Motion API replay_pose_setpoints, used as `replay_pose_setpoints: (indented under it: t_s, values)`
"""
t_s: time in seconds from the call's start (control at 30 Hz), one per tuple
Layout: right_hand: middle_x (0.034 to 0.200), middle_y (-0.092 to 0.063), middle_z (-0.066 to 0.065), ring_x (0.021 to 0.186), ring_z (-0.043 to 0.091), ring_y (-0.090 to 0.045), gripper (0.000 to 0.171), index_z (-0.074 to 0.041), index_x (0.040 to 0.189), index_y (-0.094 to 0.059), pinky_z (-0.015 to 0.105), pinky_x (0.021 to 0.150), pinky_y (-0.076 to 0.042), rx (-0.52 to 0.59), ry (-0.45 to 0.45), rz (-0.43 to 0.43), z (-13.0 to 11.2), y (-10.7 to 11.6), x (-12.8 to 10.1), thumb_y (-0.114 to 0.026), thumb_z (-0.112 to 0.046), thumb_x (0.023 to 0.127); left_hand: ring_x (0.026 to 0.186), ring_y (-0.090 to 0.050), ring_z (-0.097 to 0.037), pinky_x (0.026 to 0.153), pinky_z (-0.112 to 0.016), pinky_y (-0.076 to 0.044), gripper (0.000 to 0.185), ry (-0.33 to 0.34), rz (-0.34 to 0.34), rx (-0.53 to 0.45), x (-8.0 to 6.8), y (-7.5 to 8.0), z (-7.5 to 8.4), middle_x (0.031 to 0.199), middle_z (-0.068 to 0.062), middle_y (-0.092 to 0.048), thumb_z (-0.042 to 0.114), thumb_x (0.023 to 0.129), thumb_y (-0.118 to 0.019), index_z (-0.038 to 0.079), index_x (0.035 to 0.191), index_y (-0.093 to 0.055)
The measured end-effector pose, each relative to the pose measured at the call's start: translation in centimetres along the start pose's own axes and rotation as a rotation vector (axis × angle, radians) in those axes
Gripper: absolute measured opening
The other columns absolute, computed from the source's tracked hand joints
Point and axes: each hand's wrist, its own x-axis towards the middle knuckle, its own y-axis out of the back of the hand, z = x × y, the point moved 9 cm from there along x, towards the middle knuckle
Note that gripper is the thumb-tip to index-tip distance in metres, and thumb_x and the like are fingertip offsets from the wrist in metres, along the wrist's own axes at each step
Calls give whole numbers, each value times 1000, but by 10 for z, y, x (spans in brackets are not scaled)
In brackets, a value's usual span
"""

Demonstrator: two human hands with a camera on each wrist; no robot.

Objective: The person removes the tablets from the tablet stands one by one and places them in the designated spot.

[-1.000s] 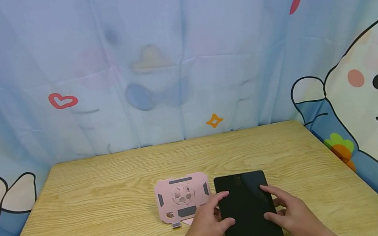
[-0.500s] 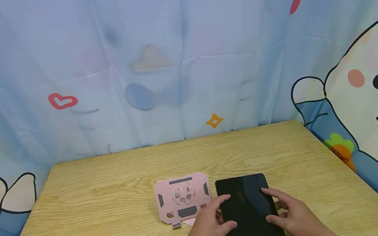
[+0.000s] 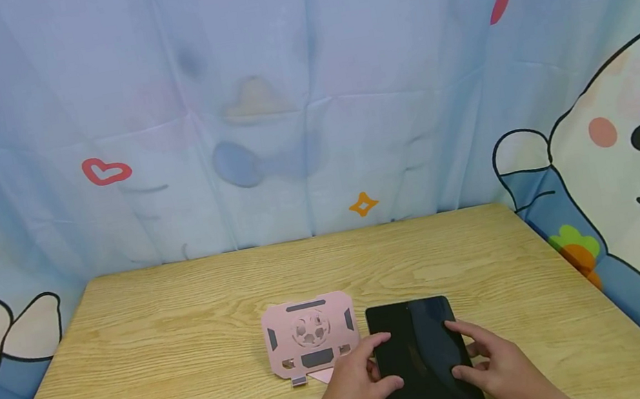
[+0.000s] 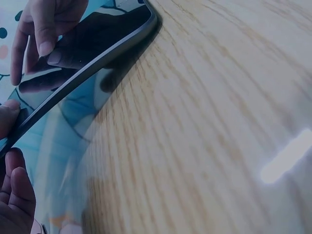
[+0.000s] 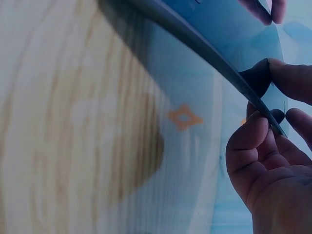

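Note:
A black tablet [image 3: 423,357] lies lengthwise near the front edge of the wooden table [image 3: 190,331]. My left hand [image 3: 378,365] grips its left edge and my right hand [image 3: 472,350] grips its right edge. In the left wrist view the tablet [image 4: 97,53] is tilted up off the table, with my left thumb [image 4: 7,114] on top and fingers [image 4: 17,190] beneath. The right wrist view shows the same pinch: the right hand [image 5: 268,161] holds the tablet's thin edge [image 5: 214,56]. A pink folding stand [image 3: 311,333] stands just left of the tablet, beside my left hand.
A cartoon-printed blue cloth backdrop [image 3: 290,92] hangs behind and round the sides of the table. The far edge of the table meets the cloth. Bare wood stretches to the left of and behind the stand.
The tablet has slid a little toward me, its far edge now lower in the head view. Both hands moved back with it and kept their hold.

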Motion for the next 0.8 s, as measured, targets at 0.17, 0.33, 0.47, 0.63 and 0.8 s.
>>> replay_pose_setpoints:
  t_s: [0.17,0.33,0.47,0.63,0.8]
  values:
    - [143,-47,25,87,19,-61,70,-2,146,-47,29,71,-55,-1,-14,-3,1,-1,-1,-79,-8,85,62,-48,-2,66,-22,-44,58,-5,6,4,-1,0,-1,68,11,-51,13,84,-82,15,137,-58]
    - [142,-48,22,89,20,-61,69,-5,146,-49,30,74,-55,-36,-69,15,3,-2,1,-80,-8,84,63,-48,-1,68,-22,-45,57,-9,17,19,-1,0,-3,68,12,-51,14,84,-82,13,136,-59]
    - [139,-51,20,89,20,-59,69,-7,145,-50,30,73,-55,-74,-79,26,4,-2,2,-81,-11,83,63,-48,-1,69,-22,-45,57,-4,25,31,-2,1,-3,69,12,-51,14,84,-83,13,135,-59]
    - [133,-54,18,86,20,-58,68,-6,144,-51,29,69,-53,-69,-79,26,5,-2,1,-81,-10,83,63,-48,-2,68,-23,-45,56,10,17,26,-2,0,-4,69,11,-50,15,84,-83,13,135,-59]
    - [122,-58,13,83,19,-58,68,-6,144,-51,28,65,-51,-70,-83,27,6,-2,-1,-80,-8,83,63,-48,-2,67,-22,-45,56,13,17,34,-2,-2,-5,69,11,-50,15,83,-83,12,134,-60]
